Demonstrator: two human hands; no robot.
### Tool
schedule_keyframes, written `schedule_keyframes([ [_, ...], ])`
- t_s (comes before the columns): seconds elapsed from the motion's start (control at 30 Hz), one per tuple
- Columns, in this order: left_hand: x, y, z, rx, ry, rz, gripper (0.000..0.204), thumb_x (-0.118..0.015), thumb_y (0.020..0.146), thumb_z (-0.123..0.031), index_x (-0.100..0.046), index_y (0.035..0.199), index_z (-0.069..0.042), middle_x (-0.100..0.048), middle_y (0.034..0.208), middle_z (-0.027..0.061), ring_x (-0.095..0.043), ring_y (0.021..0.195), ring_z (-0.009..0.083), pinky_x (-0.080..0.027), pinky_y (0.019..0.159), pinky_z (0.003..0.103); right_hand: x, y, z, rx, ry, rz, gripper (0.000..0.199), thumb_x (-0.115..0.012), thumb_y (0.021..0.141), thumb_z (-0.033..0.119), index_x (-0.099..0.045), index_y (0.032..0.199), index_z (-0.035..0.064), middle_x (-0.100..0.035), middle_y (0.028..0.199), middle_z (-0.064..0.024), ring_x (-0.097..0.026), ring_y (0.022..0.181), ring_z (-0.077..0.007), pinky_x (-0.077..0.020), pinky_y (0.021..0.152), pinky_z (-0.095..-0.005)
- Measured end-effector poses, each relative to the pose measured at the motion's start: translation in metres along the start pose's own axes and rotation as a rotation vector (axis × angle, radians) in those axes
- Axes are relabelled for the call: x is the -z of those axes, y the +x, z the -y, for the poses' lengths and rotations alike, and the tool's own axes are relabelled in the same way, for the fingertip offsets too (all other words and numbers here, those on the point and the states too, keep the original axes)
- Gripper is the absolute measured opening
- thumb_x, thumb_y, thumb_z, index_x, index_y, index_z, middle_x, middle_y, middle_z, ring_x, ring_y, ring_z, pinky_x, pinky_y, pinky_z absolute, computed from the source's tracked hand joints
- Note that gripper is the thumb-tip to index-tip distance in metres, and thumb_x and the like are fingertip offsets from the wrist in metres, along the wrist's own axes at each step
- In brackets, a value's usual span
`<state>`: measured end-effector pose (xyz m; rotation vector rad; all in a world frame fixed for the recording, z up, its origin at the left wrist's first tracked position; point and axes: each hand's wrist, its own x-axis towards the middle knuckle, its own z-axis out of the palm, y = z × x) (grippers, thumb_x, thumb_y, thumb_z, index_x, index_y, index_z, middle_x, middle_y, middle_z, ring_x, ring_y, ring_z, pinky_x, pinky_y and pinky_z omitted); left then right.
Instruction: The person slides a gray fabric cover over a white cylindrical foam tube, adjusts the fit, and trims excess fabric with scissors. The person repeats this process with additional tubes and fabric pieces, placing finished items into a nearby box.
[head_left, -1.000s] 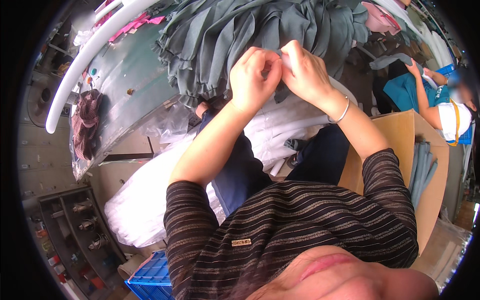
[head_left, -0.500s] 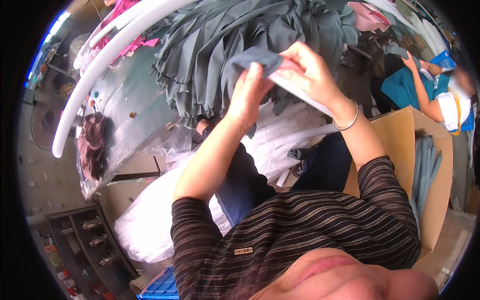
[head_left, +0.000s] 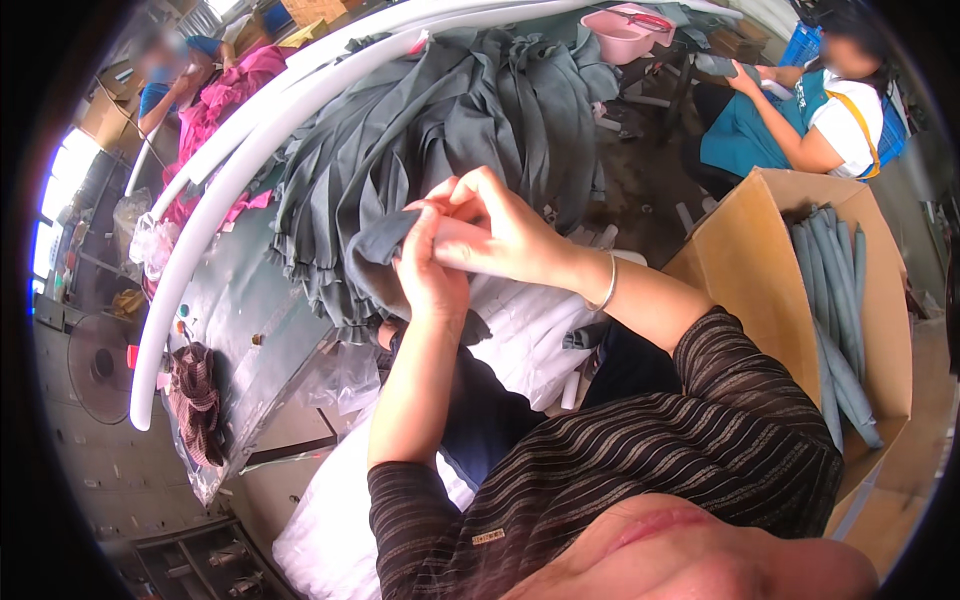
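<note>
Both of my hands come together over my lap, in front of the heap of grey fabric pieces (head_left: 440, 120). My left hand (head_left: 432, 275) is closed on the edge of a grey fabric sleeve (head_left: 372, 262), which hangs bunched on its left side. Close against it, my right hand (head_left: 510, 228), with a bangle at the wrist, is closed round the end of a white foam tube (head_left: 480, 266) at the sleeve's mouth. Fingers hide most of the tube and where it meets the cloth.
The heap lies on a table (head_left: 225, 300) with long white tubes (head_left: 230, 180) arching over it. A cardboard box (head_left: 735, 235) of grey-covered tubes (head_left: 835, 290) stands at my right. Beyond are a pink basket (head_left: 620, 42) and a co-worker (head_left: 800, 110). White bundles (head_left: 330, 510) lie below.
My hands have moved left and down in the picture, and are closer together, still with the sleeve and tube. The view has turned, showing more of the box and another person at far left.
</note>
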<state>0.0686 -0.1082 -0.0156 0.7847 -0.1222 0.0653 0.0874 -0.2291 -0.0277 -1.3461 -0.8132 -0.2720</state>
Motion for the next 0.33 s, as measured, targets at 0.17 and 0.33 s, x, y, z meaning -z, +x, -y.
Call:
schedule_keyframes([
  [0.17, 0.018, 0.003, -0.008, -0.112, 0.161, -0.007, 0.025, -0.058, 0.091, -0.024, -0.058, 0.104, -0.002, -0.063, 0.104, 0.0107, -0.059, 0.097, 0.0217, -0.046, 0.093, 0.036, 0.010, -0.027, 0.025, 0.015, -0.830, 0.186, 0.061, -0.074, 0.079, 0.035, -0.047, 0.125, 0.0066, -0.063, 0.103, -0.0130, -0.066, 0.087, -0.0339, -0.0534, 0.071, -0.0399],
  [0.33, -0.013, -0.010, -0.015, -0.199, -0.017, -0.005, 0.054, -0.053, 0.094, -0.051, -0.043, 0.131, -0.013, -0.054, 0.128, 0.0121, -0.060, 0.105, 0.0277, -0.045, 0.098, 0.047, 0.009, -0.021, 0.039, -0.002, -0.909, 0.243, 0.063, -0.073, 0.080, 0.034, -0.044, 0.131, 0.0106, -0.064, 0.105, -0.0136, -0.066, 0.090, -0.0336, -0.0538, 0.070, -0.0384],
])
